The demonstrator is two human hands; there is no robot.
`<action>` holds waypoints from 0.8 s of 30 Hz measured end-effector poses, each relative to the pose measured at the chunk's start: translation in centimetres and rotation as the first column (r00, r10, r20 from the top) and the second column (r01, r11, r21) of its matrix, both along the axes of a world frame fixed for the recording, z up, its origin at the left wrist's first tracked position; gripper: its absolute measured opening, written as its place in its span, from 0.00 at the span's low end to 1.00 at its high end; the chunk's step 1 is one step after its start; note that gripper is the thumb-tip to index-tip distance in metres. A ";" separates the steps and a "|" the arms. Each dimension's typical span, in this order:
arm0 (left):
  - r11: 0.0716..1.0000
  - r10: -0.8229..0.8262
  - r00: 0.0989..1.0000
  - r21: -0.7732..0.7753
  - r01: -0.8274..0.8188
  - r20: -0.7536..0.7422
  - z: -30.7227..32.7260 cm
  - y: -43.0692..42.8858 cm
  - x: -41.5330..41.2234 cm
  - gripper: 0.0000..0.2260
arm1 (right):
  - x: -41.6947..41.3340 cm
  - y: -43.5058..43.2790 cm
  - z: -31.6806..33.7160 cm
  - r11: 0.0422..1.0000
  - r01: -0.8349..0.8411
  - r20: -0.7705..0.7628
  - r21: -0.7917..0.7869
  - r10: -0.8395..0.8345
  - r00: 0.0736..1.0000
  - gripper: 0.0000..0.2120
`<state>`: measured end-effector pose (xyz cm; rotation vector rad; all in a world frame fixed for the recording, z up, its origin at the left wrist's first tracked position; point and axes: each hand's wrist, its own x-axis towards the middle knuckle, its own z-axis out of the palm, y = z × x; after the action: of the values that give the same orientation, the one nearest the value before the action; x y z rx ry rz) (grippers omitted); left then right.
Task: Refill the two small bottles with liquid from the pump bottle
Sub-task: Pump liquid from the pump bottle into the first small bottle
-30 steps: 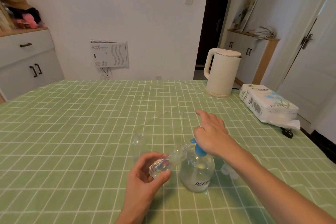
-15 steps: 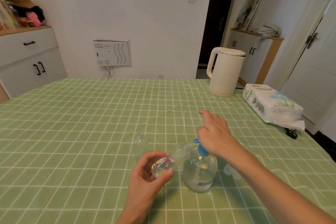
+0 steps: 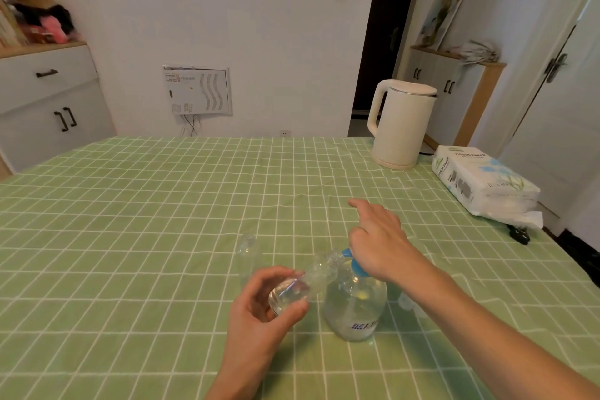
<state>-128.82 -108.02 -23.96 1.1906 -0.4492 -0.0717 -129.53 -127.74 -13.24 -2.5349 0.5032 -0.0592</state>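
Green checked tablecloth (image 3: pixel 146 221) covers the whole table. The pump bottle (image 3: pixel 354 308) stands upright near the front edge, around 5 o'clock. The left hand (image 3: pixel 263 312) grips one small bottle (image 3: pixel 302 286) by its base, tilted so its mouth meets the blue pump top (image 3: pixel 357 266). The right hand (image 3: pixel 376 243) rests palm-down on that pump top, index finger stretched out, the other fingers loosely bent. The second small bottle (image 3: pixel 245 256) stands upright at the pump bottle's 10 o'clock. A cream kettle (image 3: pixel 401 123) is at 1 o'clock and a tissue pack (image 3: pixel 483 182) at 2. Room-wise: a white cabinet (image 3: pixel 48 97) at 10 o'clock, a wall panel (image 3: pixel 196 91) at 11, and a dark doorway (image 3: pixel 386 26) at 12.
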 end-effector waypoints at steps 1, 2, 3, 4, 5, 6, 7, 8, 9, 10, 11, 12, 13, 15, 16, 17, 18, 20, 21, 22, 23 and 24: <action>1.000 0.000 1.000 0.002 0.000 0.004 0.0 0.0 0.0 0.19 | 0.0 0.0 0.1 1.000 0.004 -0.003 0.004 -0.004 1.000 0.32; 1.000 0.001 1.000 0.007 -0.001 0.010 0.0 0.0 0.0 0.19 | 0.0 0.0 0.2 1.000 0.011 -0.006 0.010 -0.011 1.000 0.32; 1.000 0.002 1.000 0.013 -0.002 0.016 0.0 0.1 0.0 0.19 | -0.1 0.0 0.3 1.000 0.019 -0.008 0.017 -0.019 1.000 0.32; 1.000 0.005 1.000 0.018 -0.005 0.019 0.0 0.1 -0.1 0.19 | -0.1 -0.1 0.5 0.999 0.026 -0.006 0.022 -0.026 1.000 0.32; 1.000 0.007 1.000 0.019 -0.007 0.019 0.0 0.1 -0.1 0.19 | -0.1 -0.1 0.6 0.999 0.030 -0.002 0.021 -0.029 1.000 0.32; 1.000 0.008 1.000 0.018 -0.009 0.018 -0.1 0.2 0.0 0.19 | -0.1 -0.2 0.8 0.999 0.029 0.002 0.016 -0.029 1.000 0.32; 1.000 0.009 1.000 0.016 -0.009 0.018 -0.1 0.2 0.0 0.19 | -0.1 -0.2 0.8 1.000 0.027 0.004 0.012 -0.027 1.000 0.32; 1.000 0.009 1.000 0.016 -0.010 0.016 -0.1 0.2 0.0 0.19 | -0.1 -0.2 0.9 1.000 0.026 0.005 0.014 -0.026 1.000 0.32; 1.000 0.008 1.000 0.017 -0.008 0.013 -0.1 0.2 0.0 0.19 | -0.2 -0.1 0.9 0.999 0.027 0.005 0.023 -0.027 1.000 0.32; 1.000 0.006 1.000 0.016 -0.006 0.008 -0.1 0.1 0.0 0.19 | -0.2 -0.1 0.8 0.999 0.030 0.007 0.036 -0.030 1.000 0.32; 1.000 0.005 1.000 0.013 -0.005 0.002 -0.2 0.1 0.0 0.20 | -0.2 -0.1 0.7 0.998 0.033 0.009 0.046 -0.033 0.999 0.32; 1.000 0.005 1.000 0.009 -0.005 -0.002 -0.2 0.1 0.0 0.20 | -0.2 -0.1 0.6 0.998 0.033 0.014 0.051 -0.034 0.999 0.31; 1.000 0.005 1.000 0.009 -0.005 -0.003 -0.1 0.1 0.0 0.20 | -0.2 -0.1 0.5 0.998 0.032 0.018 0.053 -0.033 0.999 0.31; 1.000 0.002 1.000 0.009 -0.002 -0.006 -0.2 0.1 0.0 0.20 | -0.1 0.0 0.3 0.998 0.026 0.022 0.049 -0.028 0.999 0.31; 1.000 0.000 1.000 0.007 0.000 -0.009 -0.2 0.0 0.0 0.20 | -0.1 0.0 0.2 0.999 0.021 0.018 0.045 -0.022 1.000 0.30; 1.000 0.001 1.000 0.005 -0.001 -0.009 -0.1 0.0 0.0 0.20 | -0.1 0.1 0.1 0.999 0.016 0.011 0.045 -0.017 1.000 0.31; 1.000 0.003 1.000 0.005 -0.003 -0.006 -0.1 0.0 -0.1 0.20 | -0.1 0.2 0.1 0.999 0.015 0.006 0.048 -0.016 1.000 0.31; 1.000 0.003 1.000 0.003 -0.003 0.001 0.1 0.0 -0.1 0.20 | -0.1 0.2 0.1 0.999 0.020 0.006 0.050 -0.020 1.000 0.31; 1.000 -0.001 1.000 0.005 0.001 0.000 0.1 0.0 -0.2 0.20 | -0.1 0.2 0.1 0.998 0.024 0.006 0.049 -0.024 1.000 0.31; 1.000 -0.005 1.000 0.011 0.005 -0.001 0.2 0.0 -0.2 0.20 | -0.1 0.2 0.2 0.998 0.031 0.004 0.049 -0.031 1.000 0.31; 1.000 -0.008 1.000 0.016 0.008 -0.002 0.2 0.1 -0.2 0.20 | -0.2 0.1 0.4 0.998 0.039 0.003 0.050 -0.039 0.999 0.31; 1.000 -0.009 1.000 0.021 0.009 -0.003 0.2 0.1 -0.2 0.20 | -0.2 0.1 0.6 0.998 0.046 0.006 0.053 -0.046 0.999 0.31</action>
<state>-129.04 -107.89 -23.78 1.2092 -0.4527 -0.0862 -129.70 -127.65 -12.66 -2.4712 0.5530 -0.0711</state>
